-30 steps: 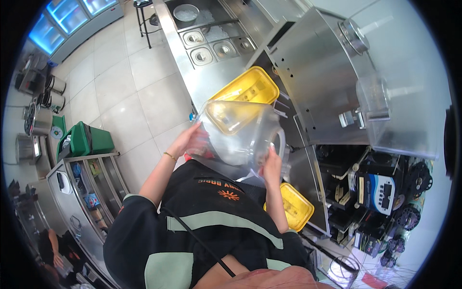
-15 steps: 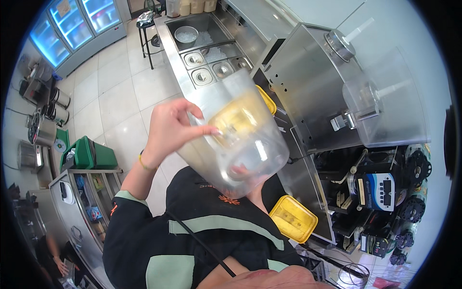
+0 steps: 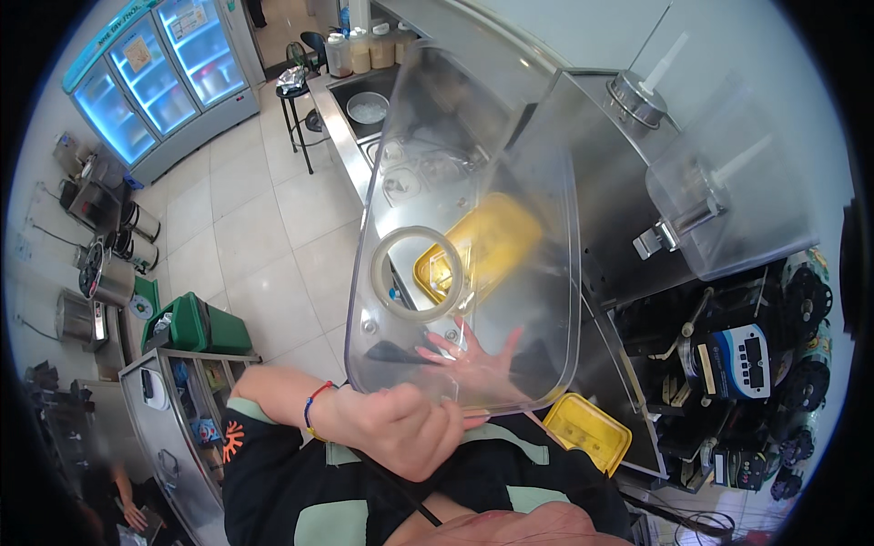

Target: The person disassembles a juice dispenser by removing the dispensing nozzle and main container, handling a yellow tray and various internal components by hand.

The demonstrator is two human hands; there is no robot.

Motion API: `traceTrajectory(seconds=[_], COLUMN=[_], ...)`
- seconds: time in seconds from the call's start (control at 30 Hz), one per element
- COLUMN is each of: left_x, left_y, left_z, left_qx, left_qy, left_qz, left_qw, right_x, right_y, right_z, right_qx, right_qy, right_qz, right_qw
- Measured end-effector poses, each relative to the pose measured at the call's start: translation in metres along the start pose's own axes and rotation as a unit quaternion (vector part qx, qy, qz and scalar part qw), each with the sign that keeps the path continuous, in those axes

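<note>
A clear plastic dispenser tank (image 3: 555, 300) with a round collar (image 3: 375, 273) on one face is tilted up in front of me. My left hand (image 3: 401, 432) is closed on its near rim. Through the transparent plastic shows my right hand (image 3: 473, 359), fingers spread wide near the tank's lower end. Whether that palm lies inside or behind the wall, I cannot tell. A yellow tray (image 3: 501, 227) appears through the tank, on the steel counter. Another yellow tray (image 3: 587, 432) sits to the right of my right arm.
On the right stands a steel dispenser machine (image 3: 601, 191) with a similar clear tank (image 3: 765, 209) fitted. Below it is a black sealing machine (image 3: 737, 359). A metal bowl of ice (image 3: 368, 109) is at the counter's far end. Left are a green bin (image 3: 205, 323) and a steel cabinet (image 3: 150, 409).
The tank has been turned so its round collar faces up toward me. My left hand has moved from its upper side down to the near rim. The right hand's fingers have spread.
</note>
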State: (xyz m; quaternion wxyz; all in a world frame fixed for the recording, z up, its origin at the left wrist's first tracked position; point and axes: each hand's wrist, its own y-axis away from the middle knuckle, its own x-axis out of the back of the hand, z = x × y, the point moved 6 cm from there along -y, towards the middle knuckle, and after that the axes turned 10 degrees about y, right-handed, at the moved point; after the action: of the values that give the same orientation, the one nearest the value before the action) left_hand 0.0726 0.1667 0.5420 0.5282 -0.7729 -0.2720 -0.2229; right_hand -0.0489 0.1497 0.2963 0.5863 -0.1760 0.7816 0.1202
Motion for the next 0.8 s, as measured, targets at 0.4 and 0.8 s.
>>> traceTrajectory(seconds=[0.4,0.8], left_x=[0.062,0.092], left_y=[0.039,0.129], left_z=[-0.099,-0.169], left_qx=[0.337,0.458], left_qy=[-0.191,-0.162], left_qz=[0.132,0.054], left_qw=[0.912,0.872], right_x=[-0.010,-0.081], right_y=[-0.041,-0.148], right_z=[-0.053,-0.155], right_qx=[0.031,0.227], right_qy=[0.511,0.796], right_qz=[0.064,0.025], right_qw=[0.856,0.561])
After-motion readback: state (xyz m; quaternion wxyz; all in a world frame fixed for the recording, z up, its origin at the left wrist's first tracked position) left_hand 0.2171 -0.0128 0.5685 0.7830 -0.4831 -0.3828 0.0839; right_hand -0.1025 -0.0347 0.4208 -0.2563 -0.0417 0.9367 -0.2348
